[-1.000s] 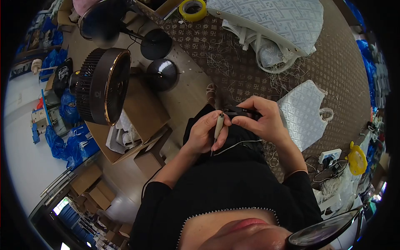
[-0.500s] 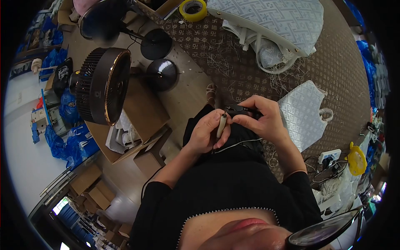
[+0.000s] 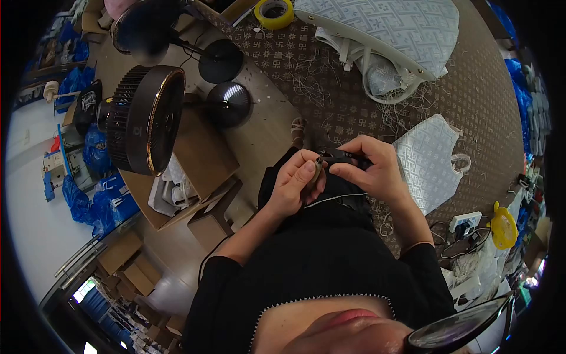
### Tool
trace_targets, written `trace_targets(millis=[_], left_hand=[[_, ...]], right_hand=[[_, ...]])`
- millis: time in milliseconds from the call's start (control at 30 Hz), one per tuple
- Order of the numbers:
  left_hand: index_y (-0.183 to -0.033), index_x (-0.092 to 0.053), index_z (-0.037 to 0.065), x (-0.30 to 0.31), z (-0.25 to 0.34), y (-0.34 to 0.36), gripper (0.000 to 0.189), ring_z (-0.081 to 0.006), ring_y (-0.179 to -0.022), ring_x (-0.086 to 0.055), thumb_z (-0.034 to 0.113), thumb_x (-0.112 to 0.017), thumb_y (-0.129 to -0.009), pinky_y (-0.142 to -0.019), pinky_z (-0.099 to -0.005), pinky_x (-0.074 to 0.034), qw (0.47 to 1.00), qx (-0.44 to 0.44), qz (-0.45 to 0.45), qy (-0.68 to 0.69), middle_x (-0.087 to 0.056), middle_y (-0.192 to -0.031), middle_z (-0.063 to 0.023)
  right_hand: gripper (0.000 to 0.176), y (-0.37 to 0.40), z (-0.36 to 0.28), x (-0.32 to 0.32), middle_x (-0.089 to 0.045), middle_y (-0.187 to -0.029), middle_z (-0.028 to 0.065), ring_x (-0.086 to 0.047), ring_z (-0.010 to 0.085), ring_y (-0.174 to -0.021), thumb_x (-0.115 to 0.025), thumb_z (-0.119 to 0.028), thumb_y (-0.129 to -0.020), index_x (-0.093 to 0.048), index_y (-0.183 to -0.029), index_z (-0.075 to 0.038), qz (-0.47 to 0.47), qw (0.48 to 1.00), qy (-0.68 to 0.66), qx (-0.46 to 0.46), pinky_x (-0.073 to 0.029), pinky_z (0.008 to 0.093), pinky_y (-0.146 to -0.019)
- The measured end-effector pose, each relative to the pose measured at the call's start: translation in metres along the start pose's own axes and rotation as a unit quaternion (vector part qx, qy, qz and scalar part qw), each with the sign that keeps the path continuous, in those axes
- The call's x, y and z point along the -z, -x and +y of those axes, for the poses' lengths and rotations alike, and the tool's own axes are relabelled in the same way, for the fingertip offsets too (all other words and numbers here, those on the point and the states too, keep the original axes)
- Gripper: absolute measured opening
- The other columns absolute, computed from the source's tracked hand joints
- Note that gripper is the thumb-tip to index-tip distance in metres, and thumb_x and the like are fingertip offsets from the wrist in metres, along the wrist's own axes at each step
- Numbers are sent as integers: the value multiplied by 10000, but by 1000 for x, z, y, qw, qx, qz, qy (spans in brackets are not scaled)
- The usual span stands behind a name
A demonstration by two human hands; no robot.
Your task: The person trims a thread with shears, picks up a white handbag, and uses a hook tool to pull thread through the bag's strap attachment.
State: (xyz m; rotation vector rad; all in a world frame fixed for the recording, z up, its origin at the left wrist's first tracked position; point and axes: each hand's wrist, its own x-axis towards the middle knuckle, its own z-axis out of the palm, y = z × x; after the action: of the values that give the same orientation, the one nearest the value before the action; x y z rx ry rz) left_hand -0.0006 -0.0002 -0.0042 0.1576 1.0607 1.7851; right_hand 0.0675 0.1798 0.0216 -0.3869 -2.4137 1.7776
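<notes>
My left hand (image 3: 298, 184) is closed round a small light-coloured rod (image 3: 317, 170), mostly hidden by the fingers, with a dark tip at its upper end. My right hand (image 3: 375, 168) grips a black tool (image 3: 342, 158), whose front end meets the rod's dark tip. A pale cord (image 3: 336, 200) runs across my dark lap below the hands. Right of my right hand, a silvery patterned bag piece (image 3: 433, 162) with a small handle lies on the brown patterned surface.
At the top right is a larger patterned bag (image 3: 389, 29), with yellow tape (image 3: 274, 13) left of it. A black fan (image 3: 144, 121) and an open cardboard box (image 3: 200, 159) stand at left. A power strip (image 3: 466, 221) lies at right among loose threads and wires.
My left fingers have closed further over the light rod, hiding more of it. The rod's dark tip and the black tool are now closer together.
</notes>
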Motion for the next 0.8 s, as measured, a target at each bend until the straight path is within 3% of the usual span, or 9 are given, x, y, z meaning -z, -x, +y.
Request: trace_targets(millis=[367,533,800], left_hand=[[-1002,-469,53,-1,2,-1,238,-82,-502,-435,284,-449,-949,-436,-183,-347,999,1,23,-24,-533,-675,-62],[-1020,-495,43,-5,-1,-1,196,-22,-603,-473,164,-584,-894,-503,-152,-380,993,-73,75,-54,-552,-779,6],[-1010,-507,45,-8,0,0,210,-11,-688,-485,113,-634,-857,-580,-147,-398,986,-95,101,-92,-551,-824,24]], right_hand=[[280,-1,0,2,-575,-656,37,-503,90,-545,-798,-183,-667,-625,-819,-23,42,999,-2,-29,-414,225,-501],[275,1,1,-1,-572,-658,37,-502,95,-538,-796,-177,-668,-622,-815,-21,12,999,19,22,-412,231,-492],[264,0,3,-2,-573,-661,33,-500,94,-534,-792,-175,-672,-626,-814,-28,26,999,19,16,-409,228,-488]])
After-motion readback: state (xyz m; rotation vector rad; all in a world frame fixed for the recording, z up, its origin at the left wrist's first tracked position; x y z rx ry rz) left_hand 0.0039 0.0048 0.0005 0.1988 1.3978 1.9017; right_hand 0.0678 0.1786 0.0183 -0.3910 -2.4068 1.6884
